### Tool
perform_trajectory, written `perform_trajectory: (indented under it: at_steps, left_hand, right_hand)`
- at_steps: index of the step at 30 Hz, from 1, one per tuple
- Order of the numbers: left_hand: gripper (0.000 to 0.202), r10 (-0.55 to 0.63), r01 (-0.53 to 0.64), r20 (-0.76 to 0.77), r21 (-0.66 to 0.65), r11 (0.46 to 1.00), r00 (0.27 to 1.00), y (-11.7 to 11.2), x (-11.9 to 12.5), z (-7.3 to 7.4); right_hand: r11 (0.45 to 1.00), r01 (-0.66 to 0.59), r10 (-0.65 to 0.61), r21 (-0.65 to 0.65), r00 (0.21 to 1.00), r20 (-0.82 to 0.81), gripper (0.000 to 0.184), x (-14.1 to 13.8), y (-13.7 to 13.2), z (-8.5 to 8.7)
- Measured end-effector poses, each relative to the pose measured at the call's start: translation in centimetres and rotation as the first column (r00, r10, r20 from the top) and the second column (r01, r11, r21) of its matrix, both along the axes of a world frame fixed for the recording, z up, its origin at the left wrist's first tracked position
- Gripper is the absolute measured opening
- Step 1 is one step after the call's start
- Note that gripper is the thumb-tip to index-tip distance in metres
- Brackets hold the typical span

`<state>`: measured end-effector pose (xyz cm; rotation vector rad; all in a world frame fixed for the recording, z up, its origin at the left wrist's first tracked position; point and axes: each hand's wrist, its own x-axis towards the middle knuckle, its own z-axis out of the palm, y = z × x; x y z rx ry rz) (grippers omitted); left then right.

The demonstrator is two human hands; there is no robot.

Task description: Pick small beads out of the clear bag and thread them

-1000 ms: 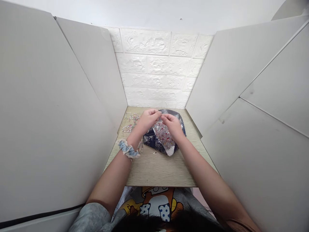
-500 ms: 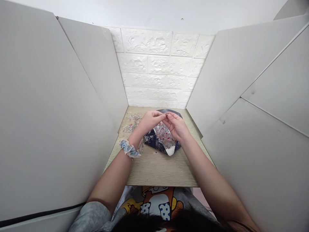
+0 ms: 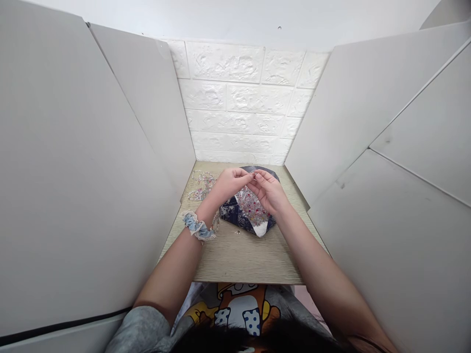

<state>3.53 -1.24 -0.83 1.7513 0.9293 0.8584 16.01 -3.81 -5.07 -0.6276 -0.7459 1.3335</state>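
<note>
Over the far part of the table, my left hand (image 3: pixel 232 181) and my right hand (image 3: pixel 271 191) meet fingertip to fingertip, both pinched. Between the tips shows a tiny reddish bead (image 3: pixel 254 176); whether a thread runs through it is too small to see. Below them lies a dark blue patterned fabric pouch or tray (image 3: pixel 232 215) with a white inside, filled with loose clear, pink and red beads (image 3: pixel 253 208). My right hand covers part of it. A light blue scrunchie with lace edging (image 3: pixel 199 226) is round my left wrist.
Several strands of beads (image 3: pixel 201 186) lie at the table's back left, partly behind my left forearm. Small bits (image 3: pixel 237 232) lie in front of the pouch. Grey panels (image 3: pixel 331 122) flank the wooden table (image 3: pixel 250 264); a white brick-pattern wall (image 3: pixel 239 98) closes the back.
My fingertips have shifted very slightly around the small bead. Otherwise the hands, the pouch and the bead strands stay in place.
</note>
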Motion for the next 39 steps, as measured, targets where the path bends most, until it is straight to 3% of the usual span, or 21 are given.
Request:
perform_trajectory:
  at_steps: [10, 19, 24, 30, 35, 39]
  left_hand:
    - [0.026, 0.028, -0.028, -0.027, 0.007, 1.000, 0.999, 0.0, 0.0, 0.0]
    - [0.024, -0.097, 0.101, 0.029, -0.177, 0.979, 0.995, -0.1, -0.3, 0.3]
    - [0.026, -0.126, 0.148, 0.103, -0.251, 0.956, 0.987, 0.3, -0.2, -0.2]
    - [0.039, -0.150, 0.212, 0.210, -0.310, 0.927, 0.966, 0.5, 0.1, -0.8]
    - [0.041, -0.152, 0.217, 0.217, -0.320, 0.922, 0.964, 0.6, 0.1, -0.9]
    - [0.035, -0.154, 0.208, 0.209, -0.270, 0.940, 0.966, 0.7, 0.1, -0.9]
  right_hand:
    - [1.000, 0.002, -0.002, 0.002, 1.000, 0.030, 0.017, -0.1, 0.0, -0.1]
    - [1.000, -0.026, 0.026, -0.005, 0.993, 0.115, 0.019, 0.2, -0.1, 0.0]
    - [0.998, -0.012, -0.002, 0.065, 0.977, 0.213, 0.015, 0.4, -0.1, -0.2]
    - [0.959, 0.031, -0.190, 0.281, 0.808, 0.557, 0.013, 0.9, 0.2, -0.4]
    - [0.930, 0.093, -0.318, 0.356, 0.689, 0.651, 0.009, 1.6, 0.2, 0.3]
    - [0.922, 0.134, -0.358, 0.364, 0.657, 0.664, 0.008, 1.9, -0.1, 0.7]
